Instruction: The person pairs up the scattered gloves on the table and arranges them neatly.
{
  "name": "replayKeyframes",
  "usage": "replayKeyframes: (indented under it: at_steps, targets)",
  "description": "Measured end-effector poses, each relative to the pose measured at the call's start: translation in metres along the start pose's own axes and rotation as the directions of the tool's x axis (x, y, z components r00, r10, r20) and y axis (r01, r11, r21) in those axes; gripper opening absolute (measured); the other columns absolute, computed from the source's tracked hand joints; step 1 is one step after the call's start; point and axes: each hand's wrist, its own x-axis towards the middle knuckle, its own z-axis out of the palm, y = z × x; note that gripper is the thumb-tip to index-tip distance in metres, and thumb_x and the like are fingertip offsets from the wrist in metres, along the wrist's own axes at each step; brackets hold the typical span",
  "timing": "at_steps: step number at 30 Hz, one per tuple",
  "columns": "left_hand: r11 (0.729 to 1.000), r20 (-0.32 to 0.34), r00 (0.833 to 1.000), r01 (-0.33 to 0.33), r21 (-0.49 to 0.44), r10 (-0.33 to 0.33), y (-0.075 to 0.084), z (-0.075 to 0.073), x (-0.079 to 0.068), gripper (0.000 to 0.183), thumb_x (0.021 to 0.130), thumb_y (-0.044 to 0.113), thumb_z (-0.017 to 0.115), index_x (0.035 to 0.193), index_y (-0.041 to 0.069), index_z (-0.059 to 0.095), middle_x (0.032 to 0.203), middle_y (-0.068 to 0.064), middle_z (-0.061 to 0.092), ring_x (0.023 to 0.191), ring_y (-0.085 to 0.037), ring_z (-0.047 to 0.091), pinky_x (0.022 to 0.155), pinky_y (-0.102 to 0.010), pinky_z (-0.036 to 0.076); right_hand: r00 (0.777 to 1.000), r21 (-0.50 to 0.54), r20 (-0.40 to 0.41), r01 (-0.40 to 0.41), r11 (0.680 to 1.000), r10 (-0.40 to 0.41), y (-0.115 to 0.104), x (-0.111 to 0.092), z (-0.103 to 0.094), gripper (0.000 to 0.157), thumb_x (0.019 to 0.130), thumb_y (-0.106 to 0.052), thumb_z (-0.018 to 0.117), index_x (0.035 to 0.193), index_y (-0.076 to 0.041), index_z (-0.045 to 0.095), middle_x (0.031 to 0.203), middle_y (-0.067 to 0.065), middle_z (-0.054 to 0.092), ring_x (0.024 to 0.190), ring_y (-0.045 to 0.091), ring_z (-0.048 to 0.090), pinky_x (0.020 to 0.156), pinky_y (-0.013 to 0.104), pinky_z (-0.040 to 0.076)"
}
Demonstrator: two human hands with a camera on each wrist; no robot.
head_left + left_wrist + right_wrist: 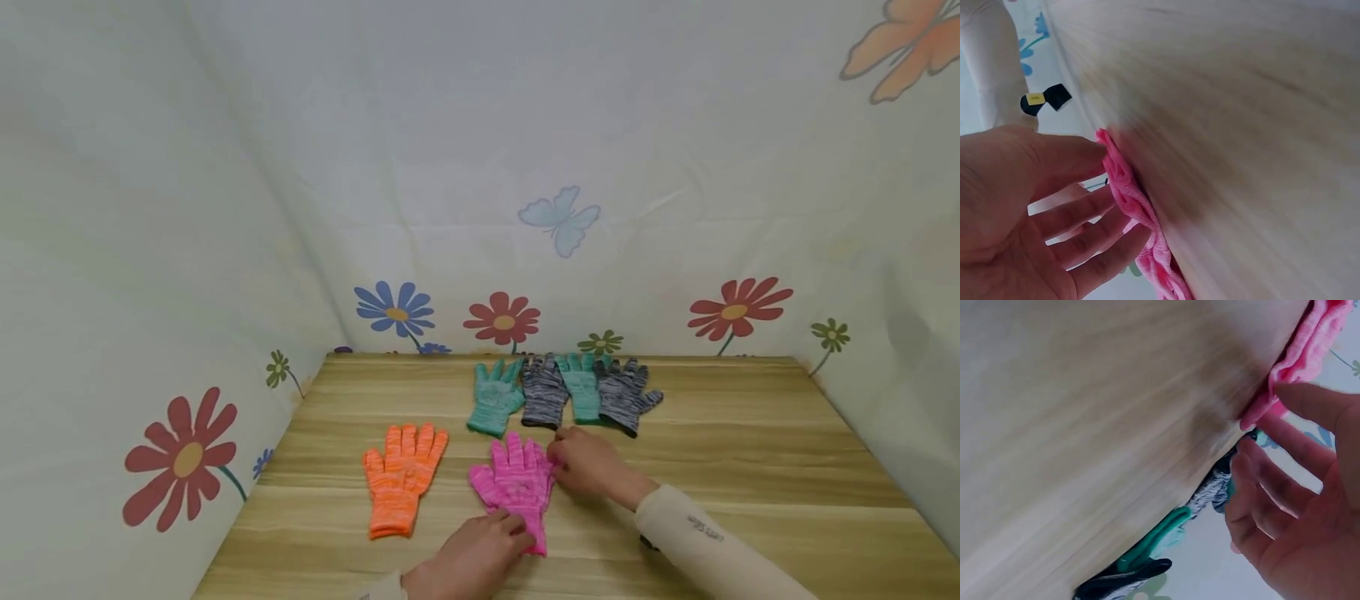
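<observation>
A pink knitted glove [517, 485] lies palm-flat on the wooden table with its fingers pointing away from me. At its cuff end is my left hand [476, 554]; in the left wrist view the thumb and loosely extended fingers [1094, 269] touch the pink fabric. My right hand [592, 467] pinches the glove's right edge by a finger between thumb [1310, 403] and index finger, its other fingers bent. Left of the pink glove, an orange glove [401, 483] lies spread out, apart from both hands.
Along the back lie two green gloves [495, 398] and two dark grey gloves [543, 392], alternating in an overlapping row. The wooden table [750, 467] ends at white cloth walls [637, 275] printed with flowers and butterflies.
</observation>
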Motion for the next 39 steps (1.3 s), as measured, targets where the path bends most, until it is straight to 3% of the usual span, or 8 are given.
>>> replayKeyframes:
  at_steps: [3,6,8,11,17,24,32,39]
  targets:
    - [1.000,-0.033,0.999,0.020,-0.021,-0.020,-0.005,-0.005,0.000,0.016,0.094,0.028,0.066,0.110,0.029,0.069,0.104,0.012,0.063,0.093,-0.002,0.059,0.070,-0.021,0.052,1.000,0.010,-0.016,0.000,1.000,0.000,-0.006,-0.002,-0.004,0.020,0.089,-0.023,0.069,0.108,-0.016,0.073,0.109,0.003,0.064,0.099,0.023,0.062,0.076,0.040,0.056]
    - [0.998,-0.094,0.993,0.063,-0.029,-0.066,-0.016,-0.012,0.005,0.022,0.095,0.025,0.064,0.117,0.023,0.067,0.111,0.007,0.065,0.100,-0.008,0.062,0.074,-0.024,0.055,0.998,0.033,0.005,0.061,0.998,-0.061,-0.016,-0.005,-0.005,0.034,0.091,-0.028,0.067,0.123,-0.016,0.067,0.128,0.008,0.061,0.115,0.029,0.060,0.085,0.045,0.056]
    - [0.994,-0.111,0.988,0.104,-0.031,-0.107,-0.026,-0.016,0.009,0.032,0.095,0.026,0.063,0.127,0.019,0.062,0.123,0.002,0.063,0.115,-0.015,0.061,0.085,-0.031,0.056,0.994,0.054,0.054,0.088,0.995,-0.091,-0.021,-0.008,-0.005,0.044,0.091,-0.032,0.067,0.131,-0.015,0.062,0.139,0.011,0.056,0.124,0.033,0.056,0.093,0.049,0.054]
    - [0.984,-0.064,0.985,0.156,-0.082,-0.162,-0.039,-0.016,0.014,0.047,0.097,0.033,0.059,0.141,0.017,0.053,0.143,-0.005,0.053,0.133,-0.025,0.050,0.104,-0.040,0.049,0.988,0.065,0.137,0.069,0.995,-0.077,-0.026,-0.012,-0.002,0.054,0.092,-0.038,0.065,0.139,-0.014,0.055,0.150,0.014,0.047,0.134,0.035,0.049,0.103,0.050,0.048]
    - [0.973,0.051,0.982,0.186,-0.135,-0.181,-0.049,-0.009,0.015,0.059,0.095,0.044,0.059,0.147,0.020,0.046,0.155,-0.006,0.040,0.142,-0.030,0.041,0.113,-0.044,0.040,0.984,0.073,0.169,0.039,0.997,-0.051,-0.031,-0.018,0.005,0.054,0.094,-0.035,0.063,0.140,-0.009,0.054,0.148,0.017,0.047,0.134,0.036,0.048,0.106,0.051,0.045]
    - [0.978,0.038,0.982,0.187,-0.097,-0.184,-0.055,-0.008,0.012,0.061,0.092,0.041,0.062,0.146,0.020,0.047,0.156,-0.005,0.040,0.143,-0.029,0.038,0.113,-0.043,0.039,0.991,0.003,0.124,0.052,0.999,-0.052,-0.040,-0.024,0.003,0.050,0.094,-0.035,0.062,0.139,-0.014,0.055,0.147,0.015,0.049,0.132,0.035,0.050,0.104,0.054,0.044]
    - [0.994,-0.107,0.988,0.111,0.005,-0.110,-0.055,-0.007,0.008,0.049,0.092,0.031,0.061,0.138,0.014,0.057,0.144,-0.006,0.053,0.136,-0.027,0.047,0.113,-0.043,0.039,0.982,-0.022,0.154,0.112,0.994,-0.107,-0.054,-0.034,0.002,0.044,0.096,-0.034,0.056,0.139,-0.022,0.055,0.142,0.009,0.054,0.130,0.033,0.051,0.102,0.057,0.042]
    - [0.991,-0.014,0.992,0.127,-0.052,-0.127,-0.048,-0.004,0.009,0.054,0.090,0.041,0.064,0.139,0.019,0.056,0.140,0.001,0.056,0.130,-0.021,0.053,0.105,-0.038,0.047,0.984,0.006,0.159,0.081,0.997,-0.081,-0.054,-0.035,0.005,0.048,0.097,-0.039,0.055,0.142,-0.024,0.053,0.146,0.008,0.051,0.134,0.033,0.047,0.108,0.058,0.036]
